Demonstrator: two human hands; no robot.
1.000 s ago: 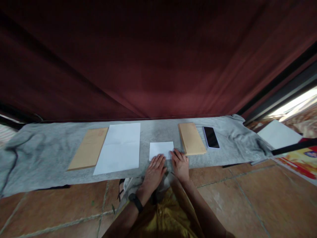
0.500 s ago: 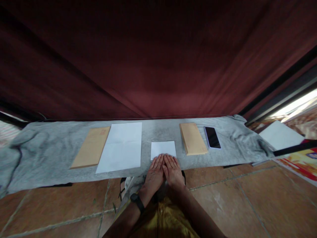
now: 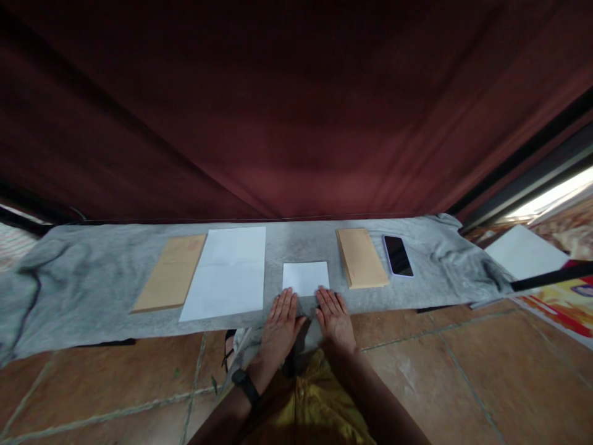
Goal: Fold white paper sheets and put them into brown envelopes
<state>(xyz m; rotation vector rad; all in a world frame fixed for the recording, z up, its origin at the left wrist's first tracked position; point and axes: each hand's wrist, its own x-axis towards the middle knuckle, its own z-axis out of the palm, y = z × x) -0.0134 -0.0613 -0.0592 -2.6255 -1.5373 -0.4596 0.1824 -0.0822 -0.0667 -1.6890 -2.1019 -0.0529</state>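
Note:
A small white folded sheet of paper (image 3: pixel 305 278) lies flat on the grey cloth in front of me. My left hand (image 3: pixel 280 318) rests palm down, fingers stretched out, its fingertips at the paper's near left corner. At the near right corner, the fingertips of my right hand (image 3: pixel 334 315) press down, the fingers flat. To the left lie a large white sheet (image 3: pixel 227 272) and, beside it, a stack of brown envelopes (image 3: pixel 172 272). On the right is another stack of brown envelopes (image 3: pixel 362 258).
A phone (image 3: pixel 398 256) with a dark screen lies right of the envelopes. Grey cloth (image 3: pixel 296 242) covers the narrow table. A dark red curtain (image 3: pixel 287 123) hangs behind it. Tiled floor (image 3: pixel 417 352) shows below, with a white board (image 3: pixel 525 252) at the far right.
My hands have moved apart from the middle of the paper's near edge, the left one to the left corner, the right one to the right corner.

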